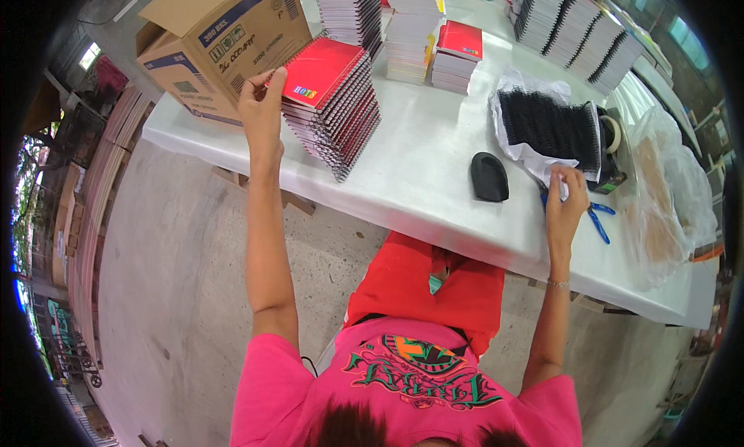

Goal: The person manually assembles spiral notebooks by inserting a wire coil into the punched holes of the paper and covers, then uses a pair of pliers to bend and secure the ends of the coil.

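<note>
A stack of spiral-bound notebooks [329,110] with red covers stands at the table's near left edge, its wire bindings facing right. My left hand [262,110] is at the stack's left corner, thumb on the top cover and fingers bent around the edge, gripping the top notebook. On the right lies a bundle of black spiral binding coils [546,125] on a crumpled white wrapper [535,159]. My right hand [567,193] is at the wrapper's near edge, fingers bent together; what they hold, if anything, is too small to tell. Blue-handled pliers [598,221] lie partly under this hand.
A black rounded object [489,177] lies mid-table. An open cardboard box [225,48] stands left of the notebooks. Behind are tall notebook stacks [349,13] and a shorter red-topped stack [457,56]. A tape roll [612,135] and a clear plastic bag [668,195] sit at right.
</note>
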Motion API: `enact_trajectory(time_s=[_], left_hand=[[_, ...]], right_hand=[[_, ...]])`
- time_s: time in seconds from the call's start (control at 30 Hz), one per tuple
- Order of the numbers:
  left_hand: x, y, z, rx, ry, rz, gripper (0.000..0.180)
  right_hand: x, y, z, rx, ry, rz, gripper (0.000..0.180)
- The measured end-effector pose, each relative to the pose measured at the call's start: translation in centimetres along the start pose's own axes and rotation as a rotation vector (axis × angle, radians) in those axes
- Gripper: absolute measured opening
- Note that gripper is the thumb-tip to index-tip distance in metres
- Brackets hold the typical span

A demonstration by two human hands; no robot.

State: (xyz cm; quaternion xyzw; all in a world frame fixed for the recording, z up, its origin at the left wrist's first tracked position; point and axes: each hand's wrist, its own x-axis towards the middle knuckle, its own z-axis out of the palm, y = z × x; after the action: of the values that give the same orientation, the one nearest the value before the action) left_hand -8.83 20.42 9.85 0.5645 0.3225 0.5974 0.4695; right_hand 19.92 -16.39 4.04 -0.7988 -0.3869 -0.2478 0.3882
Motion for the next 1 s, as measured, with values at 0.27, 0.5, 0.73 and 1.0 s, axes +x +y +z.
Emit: enact_trajectory(time_s=[0.27,0.5,0.73,1.0], left_hand=[[-0.9,-1.2,-0.6,-0.075,-0.028,-0.042,0.027],[-1.4,-0.5,-0.1,-0.010,-0.039,-0.085,0.030],[-2.9,0.7,0.6,0.184,0.131,0.241,0.028],[-11.5,4.2,3.0,0.401,0.002,0.622,0.025]], right_hand=[[9.6,-2.6,5.6,0.338,-0.120,-0.078,0.014],[17.3,-0.3,14.9,0.543,-0.268,0.251,0.048],[19.6,-0.3,21.0,0.871,-0.518,0.569,0.056],[16.8,-2.7,15.7,0.910,-0.254,0.498,0.025]])
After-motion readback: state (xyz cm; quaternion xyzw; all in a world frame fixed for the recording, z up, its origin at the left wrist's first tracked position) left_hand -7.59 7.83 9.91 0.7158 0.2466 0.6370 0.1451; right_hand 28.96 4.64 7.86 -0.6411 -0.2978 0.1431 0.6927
